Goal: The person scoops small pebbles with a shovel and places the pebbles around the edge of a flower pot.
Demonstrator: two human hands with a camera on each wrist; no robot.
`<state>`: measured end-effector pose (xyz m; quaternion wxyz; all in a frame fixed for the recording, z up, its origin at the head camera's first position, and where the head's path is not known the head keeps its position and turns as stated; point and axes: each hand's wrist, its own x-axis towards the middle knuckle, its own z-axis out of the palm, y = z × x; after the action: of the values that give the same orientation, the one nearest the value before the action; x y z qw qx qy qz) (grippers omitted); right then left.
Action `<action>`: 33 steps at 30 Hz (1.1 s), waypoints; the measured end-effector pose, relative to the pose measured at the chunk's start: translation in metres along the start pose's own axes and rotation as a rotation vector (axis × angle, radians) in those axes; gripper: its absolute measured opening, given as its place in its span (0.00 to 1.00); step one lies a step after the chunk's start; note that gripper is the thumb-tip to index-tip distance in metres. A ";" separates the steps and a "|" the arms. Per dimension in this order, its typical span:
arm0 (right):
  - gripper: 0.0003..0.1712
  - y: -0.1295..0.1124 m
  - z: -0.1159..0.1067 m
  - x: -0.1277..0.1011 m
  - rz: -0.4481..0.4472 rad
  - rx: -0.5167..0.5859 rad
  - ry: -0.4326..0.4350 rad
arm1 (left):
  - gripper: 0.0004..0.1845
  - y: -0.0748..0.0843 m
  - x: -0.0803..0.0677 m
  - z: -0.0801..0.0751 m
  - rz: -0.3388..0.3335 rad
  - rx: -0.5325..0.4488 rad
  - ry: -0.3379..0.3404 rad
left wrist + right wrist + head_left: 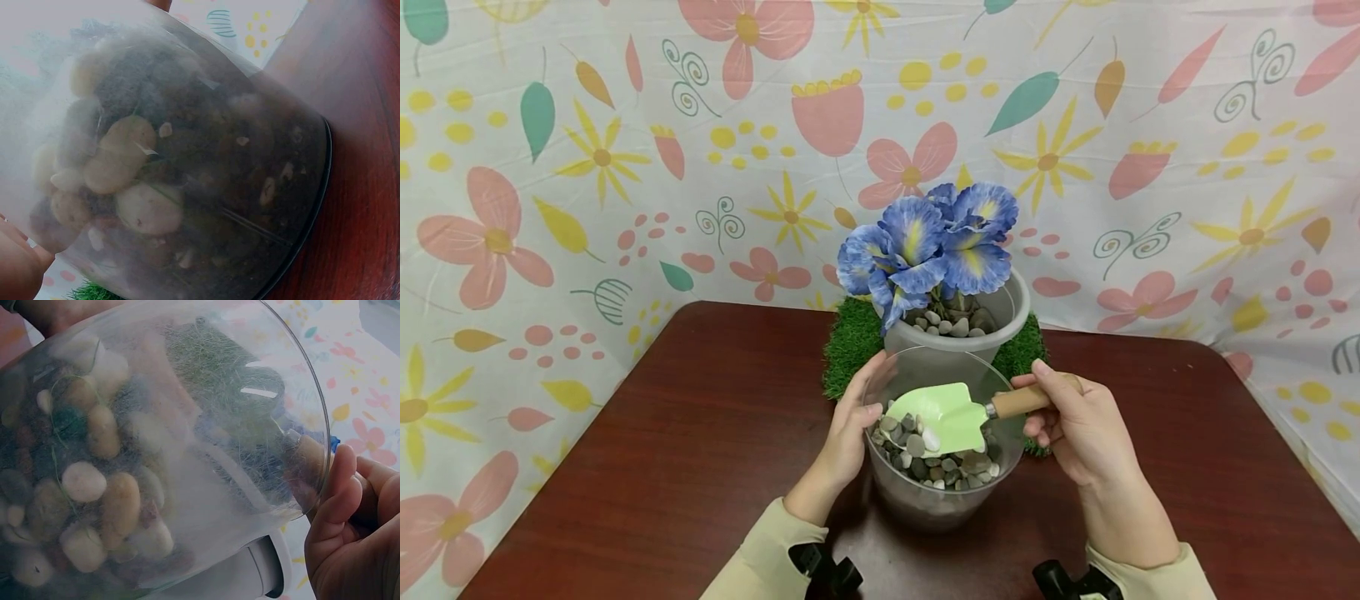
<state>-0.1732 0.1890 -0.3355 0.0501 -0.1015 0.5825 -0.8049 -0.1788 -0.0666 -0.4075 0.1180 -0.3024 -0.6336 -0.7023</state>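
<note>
A clear plastic pot (925,492) half full of pebbles (936,462) stands on the dark red counter (647,467), close to the person's near edge. The left hand (850,429) rests against the pot's left wall, its fingers lying along the rim with the thumb on the near side; the grip looks more like a steadying hold than a tight clench, though the head view does not show how far the fingers wrap round. In the left wrist view the pot's cloudy wall (187,162) fills the picture, pale and dark pebbles (134,187) pressed against it, with a fingertip at the lower left corner.

The right hand (1078,425) grasps the wooden handle (1026,400) of a small trowel (951,412), fingers curled round it. The light green blade (936,410) lies inside the pot's mouth, just above the pebbles and tilted slightly down to the left, with one white stone (931,439) beside its lower edge. In the right wrist view the right hand (356,525) sits curled by the pot's rim (312,406), the pebbles (94,500) showing through the wall.

Just behind the clear pot, touching or nearly so, stands a grey pot (958,337) with blue and yellow flowers (928,246) and pebbles round the stems. It sits on a square of green artificial turf (850,342). A floral patterned cloth (587,167) hangs behind the counter.
</note>
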 end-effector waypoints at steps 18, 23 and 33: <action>0.19 0.001 -0.002 0.001 -0.026 0.032 0.023 | 0.31 -0.001 0.000 0.000 -0.007 0.002 0.001; 0.19 0.002 -0.003 0.001 -0.028 0.032 0.024 | 0.31 -0.001 -0.001 0.000 -0.006 0.003 0.001; 0.18 0.002 0.000 0.001 -0.050 0.020 0.062 | 0.32 0.000 0.000 0.000 -0.001 0.018 0.010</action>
<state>-0.1748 0.1885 -0.3373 0.0129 -0.0908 0.5731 -0.8144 -0.1787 -0.0664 -0.4074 0.1233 -0.2976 -0.6394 -0.6982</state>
